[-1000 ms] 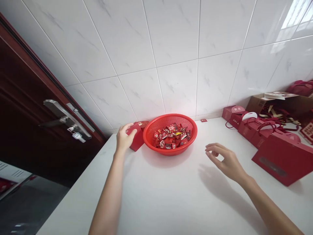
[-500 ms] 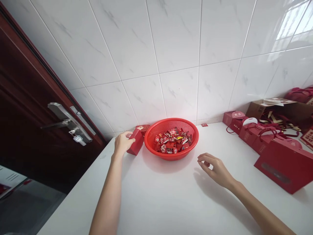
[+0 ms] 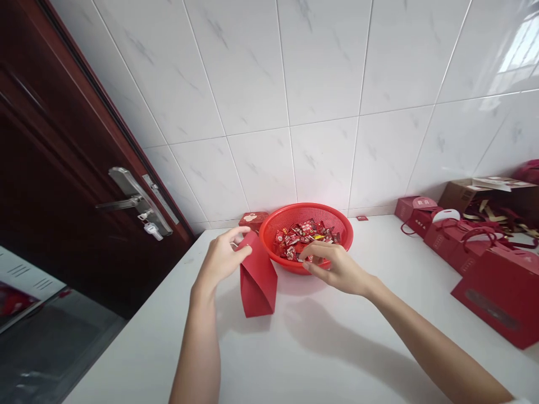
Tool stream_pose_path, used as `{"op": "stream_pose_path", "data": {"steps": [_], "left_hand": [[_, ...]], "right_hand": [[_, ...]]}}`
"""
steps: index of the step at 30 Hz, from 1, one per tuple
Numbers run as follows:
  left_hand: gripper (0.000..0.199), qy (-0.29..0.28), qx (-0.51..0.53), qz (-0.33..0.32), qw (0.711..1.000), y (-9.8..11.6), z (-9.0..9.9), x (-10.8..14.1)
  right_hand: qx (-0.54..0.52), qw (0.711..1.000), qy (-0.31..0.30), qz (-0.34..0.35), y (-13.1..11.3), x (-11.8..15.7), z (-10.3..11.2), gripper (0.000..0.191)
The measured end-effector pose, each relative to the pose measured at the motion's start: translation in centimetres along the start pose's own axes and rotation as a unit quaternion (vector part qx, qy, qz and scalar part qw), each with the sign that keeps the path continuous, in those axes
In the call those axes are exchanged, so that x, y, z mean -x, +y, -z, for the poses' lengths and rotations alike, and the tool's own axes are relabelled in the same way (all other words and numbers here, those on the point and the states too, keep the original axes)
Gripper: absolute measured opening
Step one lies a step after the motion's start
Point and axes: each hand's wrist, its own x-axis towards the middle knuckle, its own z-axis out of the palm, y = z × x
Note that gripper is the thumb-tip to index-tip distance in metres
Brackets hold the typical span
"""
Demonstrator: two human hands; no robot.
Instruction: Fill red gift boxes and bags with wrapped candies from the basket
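Note:
My left hand (image 3: 223,255) grips a red paper box (image 3: 260,280) by its top, thumb on the near side and fingers behind. The box tilts over the white table, and a folded opening shows on its side. To its right, a red plastic basket (image 3: 347,240) holds many wrapped candies (image 3: 290,238), mostly red. My right hand (image 3: 337,266) hovers over the basket's front right rim, fingers curved and thumb apart from them. Nothing shows in that hand.
A small red box (image 3: 254,220) sits behind the basket's left side. Red gift boxes with handles (image 3: 452,238) and a cardboard box of ribbons (image 3: 467,193) line the right. A red scrap (image 3: 362,217) lies by the tiled wall. A dark door (image 3: 50,168) stands at left.
My left hand has brought the red paper box nearer and to the right, turning its folded side into view. My right hand has moved left to the basket's front. The view has shifted slightly left.

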Motion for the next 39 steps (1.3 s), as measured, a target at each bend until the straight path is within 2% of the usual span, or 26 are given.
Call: {"op": "stream_pose_path", "data": {"steps": [5, 9, 14, 18, 20, 25, 27, 32, 36, 39], "left_hand": [[0.035, -0.063, 0.093, -0.096, 0.989, 2.9, -2.8, 2.8], [0.029, -0.169, 0.178, -0.106, 0.964, 4.5, -4.9, 4.1], [0.033, -0.257, 0.220, -0.120, 0.933, 4.8, -6.0, 4.5], [0.038, -0.313, 0.245, -0.125, 0.909, 4.8, -6.4, 4.7], [0.039, -0.309, 0.228, -0.150, 0.911, 4.7, -6.6, 4.7], [0.036, -0.165, 0.148, -0.213, 0.952, 4.1, -7.4, 4.2], [0.031, -0.140, 0.127, -0.231, 0.954, 3.8, -7.7, 4.0], [0.024, -0.137, 0.127, -0.226, 0.956, 3.6, -8.2, 3.9], [0.023, -0.110, 0.131, -0.210, 0.963, 3.6, -8.3, 3.6], [0.019, -0.151, 0.136, -0.195, 0.959, 3.6, -8.3, 3.3]], "right_hand": [[0.008, 0.999, -0.032, -0.011, -1.7, -1.5, -0.7, 0.026], [0.027, 0.996, -0.087, -0.021, -1.8, -1.3, -0.4, 0.038], [0.060, 0.986, -0.148, -0.045, -1.2, -0.5, 1.2, 0.050], [0.073, 0.980, -0.180, -0.054, -1.6, 0.1, 2.8, 0.040], [0.081, 0.977, -0.189, -0.055, -1.9, 0.3, 3.6, 0.029], [0.065, 0.975, -0.207, -0.053, -1.6, 0.8, 4.9, 0.026], [0.060, 0.975, -0.208, -0.058, -1.2, 0.9, 5.1, 0.024], [0.021, 0.975, -0.217, -0.048, -0.7, 0.8, 5.2, 0.027], [-0.002, 0.971, -0.234, -0.036, -0.1, 0.5, 5.4, 0.023], [-0.008, 0.969, -0.243, -0.037, 0.6, 0.3, 5.3, 0.022]]}}
